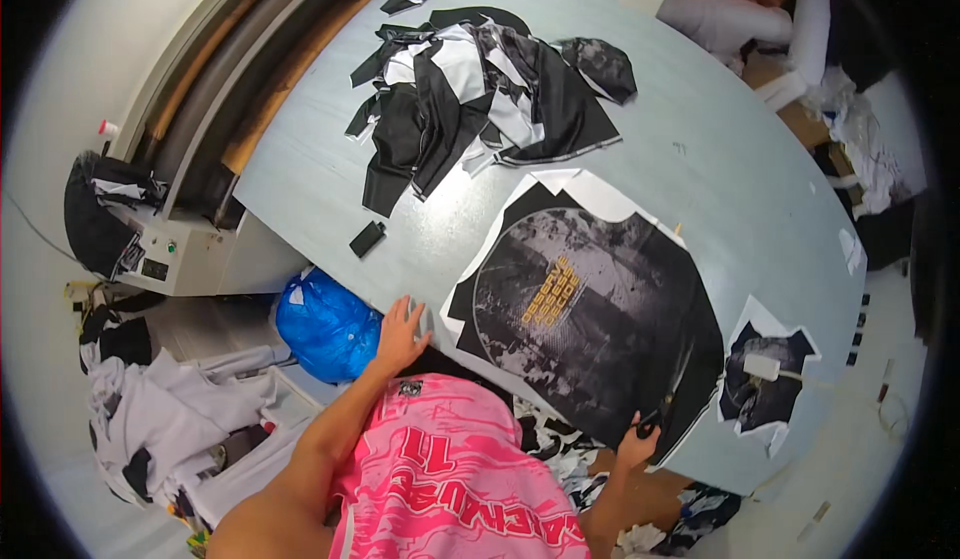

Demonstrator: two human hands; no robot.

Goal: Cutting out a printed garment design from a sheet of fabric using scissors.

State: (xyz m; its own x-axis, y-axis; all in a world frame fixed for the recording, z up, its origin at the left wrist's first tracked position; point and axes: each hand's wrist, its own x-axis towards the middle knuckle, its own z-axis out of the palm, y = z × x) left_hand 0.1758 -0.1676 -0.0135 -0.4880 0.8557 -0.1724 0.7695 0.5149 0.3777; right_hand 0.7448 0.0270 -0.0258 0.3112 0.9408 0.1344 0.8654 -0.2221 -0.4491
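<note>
A large black and grey printed fabric panel, with yellow lettering and white margins, lies flat on the pale table in front of me. My right hand is closed round the dark handles of a pair of scissors at the panel's near right edge. The blades point away from me over the dark cloth. To the left, my left hand rests on the table's near edge with its fingers spread, holding nothing. A small black block-shaped object lies just beyond it.
Black and white fabric pieces are heaped at the far side. On the right, a white device with a cable sits on a small dark cut piece. A roller machine, blue plastic bag and white cloth pile stand left.
</note>
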